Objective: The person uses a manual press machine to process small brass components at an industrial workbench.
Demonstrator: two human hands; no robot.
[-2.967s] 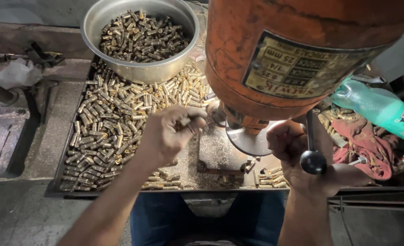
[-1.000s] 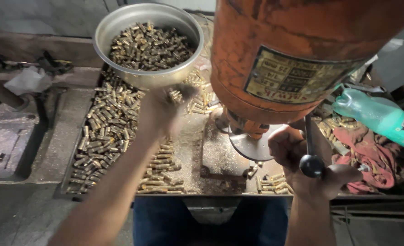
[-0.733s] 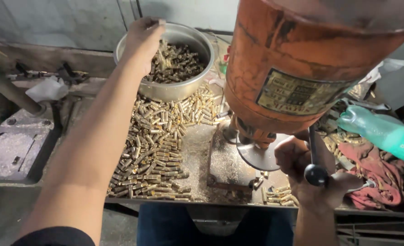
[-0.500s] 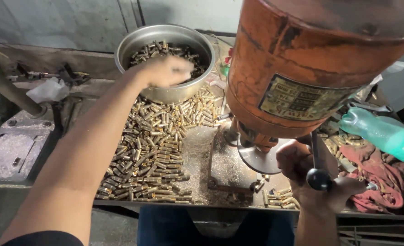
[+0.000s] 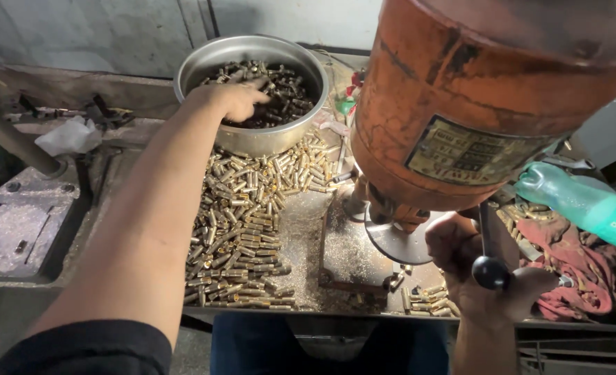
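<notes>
My left hand (image 5: 228, 99) reaches into the steel bowl (image 5: 204, 66), fingers loosely curled over the brass pieces (image 5: 287, 94). My right hand (image 5: 485, 274), right of the bowl, grips the black-knobbed lever (image 5: 491, 272).

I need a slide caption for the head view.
Left hand in round steel bowl of brass pieces; right hand on black-knobbed lever.
</notes>
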